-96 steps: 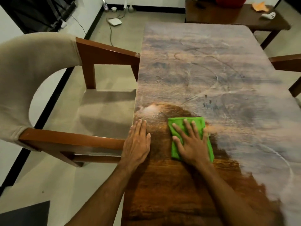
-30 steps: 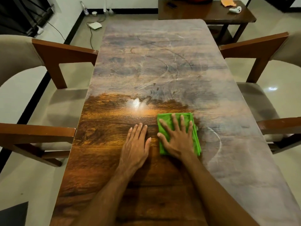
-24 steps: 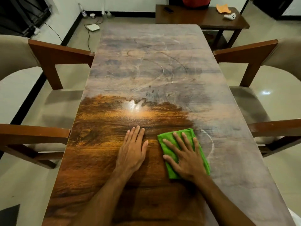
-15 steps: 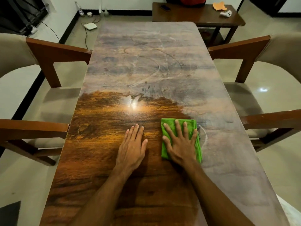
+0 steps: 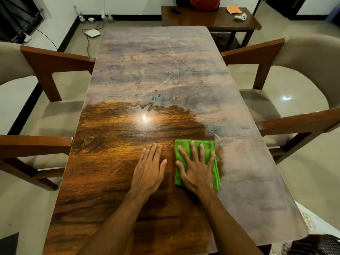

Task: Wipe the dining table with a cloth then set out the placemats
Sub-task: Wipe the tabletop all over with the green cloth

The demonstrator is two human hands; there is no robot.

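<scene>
Mid-wipe: right grip (image 5: 196, 172), spread flat, presses cloth (image 5: 207, 145); left grip (image 5: 149, 170) flat on surface (image 5: 110, 162); next, sweep the hazy right side.

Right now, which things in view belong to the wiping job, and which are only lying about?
Job: folded green cloth under the flat right hand; dusty wooden dining table; left hand resting flat on it.
Lying about: orange rag and white object on the dark side table; white box on the floor.
</scene>
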